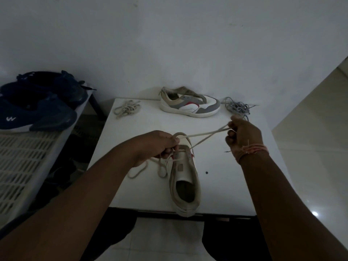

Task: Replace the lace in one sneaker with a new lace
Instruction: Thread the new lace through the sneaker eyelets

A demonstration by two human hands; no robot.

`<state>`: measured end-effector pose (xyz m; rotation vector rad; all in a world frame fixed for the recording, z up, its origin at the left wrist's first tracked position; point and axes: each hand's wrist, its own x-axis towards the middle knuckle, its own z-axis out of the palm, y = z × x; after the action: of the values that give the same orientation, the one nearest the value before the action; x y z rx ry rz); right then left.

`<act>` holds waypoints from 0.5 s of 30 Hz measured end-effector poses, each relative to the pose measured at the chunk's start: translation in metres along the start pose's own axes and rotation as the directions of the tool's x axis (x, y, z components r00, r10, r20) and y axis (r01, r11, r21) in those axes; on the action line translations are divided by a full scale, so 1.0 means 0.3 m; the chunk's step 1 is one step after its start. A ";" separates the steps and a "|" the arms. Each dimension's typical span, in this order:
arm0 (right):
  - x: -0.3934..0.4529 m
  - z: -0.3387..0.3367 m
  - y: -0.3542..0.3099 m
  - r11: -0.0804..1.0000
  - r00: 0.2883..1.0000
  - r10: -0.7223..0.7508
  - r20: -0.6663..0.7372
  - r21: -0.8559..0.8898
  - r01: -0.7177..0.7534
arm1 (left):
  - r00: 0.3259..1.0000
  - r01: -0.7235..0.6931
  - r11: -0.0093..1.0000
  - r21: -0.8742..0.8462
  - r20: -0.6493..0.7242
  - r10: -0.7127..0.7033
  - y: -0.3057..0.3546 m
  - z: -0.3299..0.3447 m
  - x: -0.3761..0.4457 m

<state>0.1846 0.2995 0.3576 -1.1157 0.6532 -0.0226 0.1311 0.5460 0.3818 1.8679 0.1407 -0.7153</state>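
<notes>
Head view is showing your right hand point(243, 137) fingers pinching the cream lace point(207, 135) taut while your left hand point(160, 146) is gripping it at the eyelets. Tugging harder is risking dragging the sneaker point(183, 178), already overhanging the table point(226, 185) edge; both forearms are reaching forward.

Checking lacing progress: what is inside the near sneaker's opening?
The near sneaker shows only a dark, bare insole, no lace or object. Its toe end is hidden under the tongue and the left hand, so that part cannot be checked.

Dim white wall point(169, 34), tiled floor point(310, 147)
</notes>
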 end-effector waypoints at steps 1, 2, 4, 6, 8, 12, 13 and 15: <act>0.010 -0.014 -0.002 1.000 0.998 0.009 -0.068 0.001 -0.009 | 0.999 0.035 0.999 0.009 -0.032 -0.035 -0.001 -0.014 -0.001; 0.022 -0.022 -0.003 1.000 0.994 0.013 -0.109 -0.007 -0.014 | 0.995 0.080 0.997 0.013 -0.060 -0.079 0.001 -0.028 -0.007; 0.032 -0.020 -0.008 0.997 0.993 0.004 -0.117 -0.070 -0.012 | 0.981 0.166 0.983 0.077 -0.116 -0.157 0.004 -0.052 -0.016; 0.024 0.002 0.001 0.953 0.999 -0.035 -0.040 -0.303 0.022 | 0.962 0.244 0.945 0.216 -0.180 -0.207 -0.003 -0.069 -0.018; 0.007 0.019 0.038 0.763 0.994 -0.042 0.105 -0.638 0.100 | 0.950 0.276 0.933 0.232 -0.212 -0.228 -0.009 -0.061 -0.014; -0.070 0.050 0.126 0.262 0.874 -0.095 0.476 -0.835 0.483 | 0.962 0.158 0.987 0.010 -0.228 -0.152 0.001 -0.013 0.014; -0.101 0.066 0.131 0.221 0.787 -0.139 0.601 -0.756 0.616 | 0.967 0.128 0.992 -0.013 -0.221 -0.128 0.009 0.002 0.020; -0.156 0.098 0.128 0.197 0.555 -0.193 0.809 -0.522 0.830 | 0.968 0.105 0.986 -0.132 -0.212 -0.132 0.014 0.022 0.029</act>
<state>0.1496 0.3571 0.3557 -2.2889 -0.5311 0.0576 0.1372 0.5366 0.3789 1.8298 0.4324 -0.5661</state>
